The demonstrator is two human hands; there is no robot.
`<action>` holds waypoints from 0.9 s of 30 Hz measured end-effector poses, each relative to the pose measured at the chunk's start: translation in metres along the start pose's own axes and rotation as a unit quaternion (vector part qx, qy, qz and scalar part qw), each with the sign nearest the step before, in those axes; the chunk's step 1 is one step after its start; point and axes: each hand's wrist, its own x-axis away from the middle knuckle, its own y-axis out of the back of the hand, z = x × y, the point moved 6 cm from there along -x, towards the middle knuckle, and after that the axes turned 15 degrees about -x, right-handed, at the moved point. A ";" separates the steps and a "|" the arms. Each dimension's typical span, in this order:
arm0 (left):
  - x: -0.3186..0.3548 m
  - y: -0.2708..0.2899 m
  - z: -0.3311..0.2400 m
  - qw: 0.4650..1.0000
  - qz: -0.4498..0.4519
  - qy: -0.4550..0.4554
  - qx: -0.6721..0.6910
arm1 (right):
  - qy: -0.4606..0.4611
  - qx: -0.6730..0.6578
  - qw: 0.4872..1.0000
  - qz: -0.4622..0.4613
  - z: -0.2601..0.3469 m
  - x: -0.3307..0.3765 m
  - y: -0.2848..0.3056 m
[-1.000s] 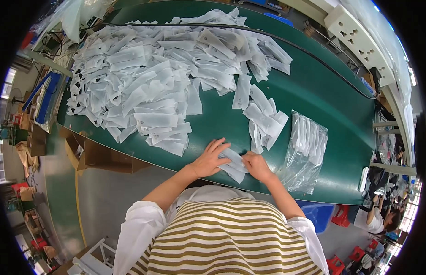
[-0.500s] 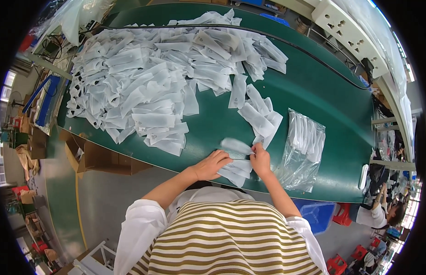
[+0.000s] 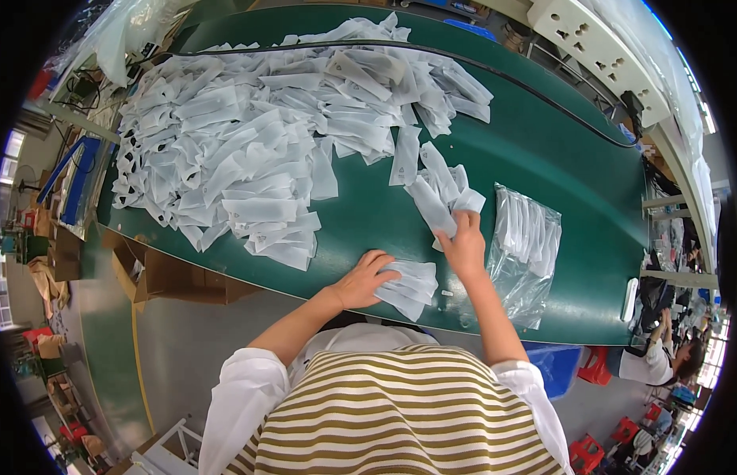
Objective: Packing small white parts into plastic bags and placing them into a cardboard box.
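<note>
My left hand [image 3: 362, 280] is at the left end of a small fanned stack of flat, whitish translucent sleeves [image 3: 412, 286] by the near table edge. Its fingers are bent and the thumb lies over the stack. My right hand [image 3: 466, 249] reaches to a loose group of similar sleeves [image 3: 439, 184], touching their near end with thumb and fingers apart. Further left and back spreads a large heap of the same sleeves [image 3: 226, 142]. Right of my right hand lies a clear plastic bag [image 3: 520, 281] with a row of sleeves [image 3: 527, 232] inside.
A black cable [image 3: 495, 68] runs over the green table [image 3: 542, 134] to a white socket strip [image 3: 598, 55] at the far right. A tiny white piece [image 3: 447, 293] lies near my right wrist. Below the table are a cardboard box [image 3: 178, 277] and a blue bin [image 3: 554, 368]. Another person [image 3: 653, 360] sits at right.
My right hand has moved away from the small stack, up to the loose sleeves. The blurred sleeve between my hands no longer shows there. My left hand stays at the stack.
</note>
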 end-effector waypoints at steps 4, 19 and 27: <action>-0.009 -0.003 0.006 0.995 -0.021 0.040 0.089 | -0.065 0.080 0.990 0.096 -0.062 0.007 -0.051; -0.035 0.033 0.015 1.000 -0.011 -0.022 -0.012 | 0.046 -0.086 0.962 0.255 -0.012 0.053 -0.041; -0.024 0.005 0.017 0.999 -0.001 -0.012 0.038 | 0.059 -0.081 0.967 0.235 0.019 0.033 -0.039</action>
